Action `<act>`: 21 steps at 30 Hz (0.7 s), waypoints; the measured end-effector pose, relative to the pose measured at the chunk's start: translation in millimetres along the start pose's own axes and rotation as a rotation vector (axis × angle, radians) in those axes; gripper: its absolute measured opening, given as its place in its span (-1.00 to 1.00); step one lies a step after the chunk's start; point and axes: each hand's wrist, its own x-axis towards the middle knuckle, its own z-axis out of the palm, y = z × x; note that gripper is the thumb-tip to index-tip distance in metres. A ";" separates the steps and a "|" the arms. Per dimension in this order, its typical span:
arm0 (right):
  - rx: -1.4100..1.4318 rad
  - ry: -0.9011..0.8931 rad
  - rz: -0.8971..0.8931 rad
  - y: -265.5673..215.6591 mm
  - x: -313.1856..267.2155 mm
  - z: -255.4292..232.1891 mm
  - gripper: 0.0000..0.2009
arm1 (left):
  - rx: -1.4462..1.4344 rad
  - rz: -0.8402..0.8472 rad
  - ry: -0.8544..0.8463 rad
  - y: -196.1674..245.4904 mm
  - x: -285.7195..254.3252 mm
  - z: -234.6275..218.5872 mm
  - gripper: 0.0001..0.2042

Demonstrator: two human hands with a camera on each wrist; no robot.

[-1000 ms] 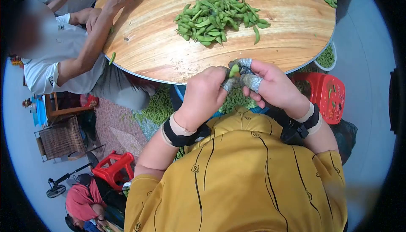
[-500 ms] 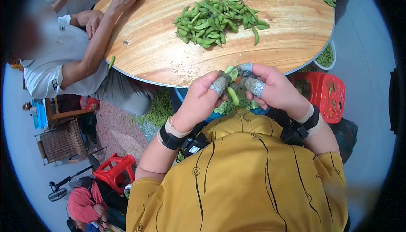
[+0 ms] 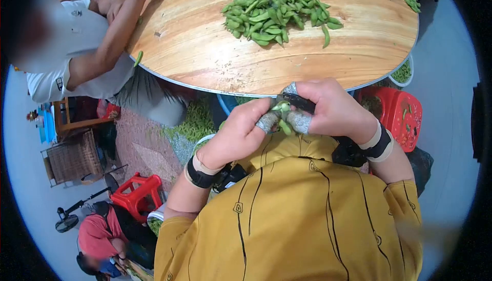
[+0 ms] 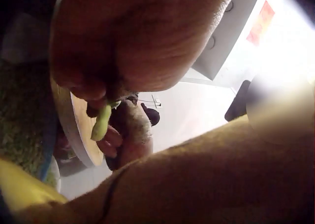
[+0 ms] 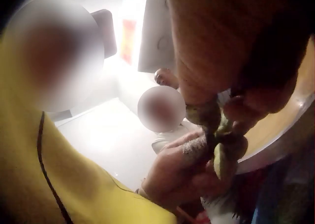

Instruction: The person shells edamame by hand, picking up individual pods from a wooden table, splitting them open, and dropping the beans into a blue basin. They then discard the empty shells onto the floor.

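Pod (image 4: 101,123) pinched in both hands' fingers (image 3: 300,121), pod heap (image 3: 274,17) higher in view than before

Between the fingertips of my left hand (image 3: 234,133) and my right hand (image 3: 335,109) I pinch a small, rounded, green bean pod (image 3: 285,126). One end pokes out below my fingers; among them, above it, shows a paler green piece (image 3: 281,107), perhaps the same pod's.

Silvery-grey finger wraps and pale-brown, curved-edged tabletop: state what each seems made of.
The wraps look like tape, perhaps cloth-backed, exact material unclear: mottled, dull, close-fitting bands. The tabletop seems smooth wood or wood-effect laminate: streaked brown grain, soft sheen.
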 end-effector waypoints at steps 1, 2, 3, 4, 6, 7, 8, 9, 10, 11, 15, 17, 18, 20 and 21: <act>-0.013 0.020 -0.019 -1.1 1.5 2.5 -0.83 | 0.090 0.078 0.018 -1.1 1.7 0.7 -0.89; -0.011 0.015 -0.019 0.2 2.9 3.9 -0.83 | 0.182 0.157 0.035 -1.9 2.2 0.9 -0.89; -0.074 0.024 -0.044 2.8 4.3 4.9 -0.83 | 0.181 0.156 0.037 -2.3 0.9 1.0 -0.89; -0.138 0.034 -0.068 5.1 5.0 5.4 -0.83 | 0.202 0.147 0.060 -2.7 0.4 1.0 -0.90; -0.209 0.067 -0.056 6.2 2.2 6.8 -0.83 | 0.240 0.133 0.105 -3.4 0.4 1.0 -0.90; -0.277 0.102 -0.046 6.2 0.1 7.3 -0.84 | 0.238 0.135 0.106 -3.1 -0.3 0.2 -0.90; -0.278 0.100 -0.046 5.9 -3.5 6.6 -0.84 | 0.164 -0.011 0.157 -2.5 -2.2 -1.2 -0.91; -0.326 0.078 -0.034 4.9 -8.4 5.3 -0.84 | 0.088 -0.157 0.209 -2.5 -3.8 -2.0 -0.92; -0.374 0.057 -0.023 3.0 -11.5 4.9 -0.85 | 0.088 -0.158 0.212 -4.8 -3.9 -2.1 -0.92; -0.375 0.056 -0.025 -1.1 -12.0 6.6 -0.85 | 0.128 -0.133 0.239 -8.5 -3.0 -1.8 -0.92; -0.386 0.223 -0.083 -12.4 -7.9 12.4 -0.86 | 0.352 0.074 0.158 7.2 4.7 -2.0 -0.86; -0.370 0.208 -0.072 -8.7 -7.6 11.6 -0.85 | 0.348 0.168 0.092 9.2 8.8 -0.6 -0.84; -0.336 0.187 -0.113 -5.4 -7.9 11.9 -0.85 | 0.349 0.262 0.031 8.6 9.4 0.6 -0.82; -0.299 0.167 -0.155 -6.7 -10.3 9.7 -0.84 | 0.314 0.289 -0.013 10.8 8.2 0.8 -0.88; 0.002 0.068 0.077 -12.6 -11.6 4.5 -0.85 | 0.106 0.136 -0.090 20.8 7.5 -1.0 -0.89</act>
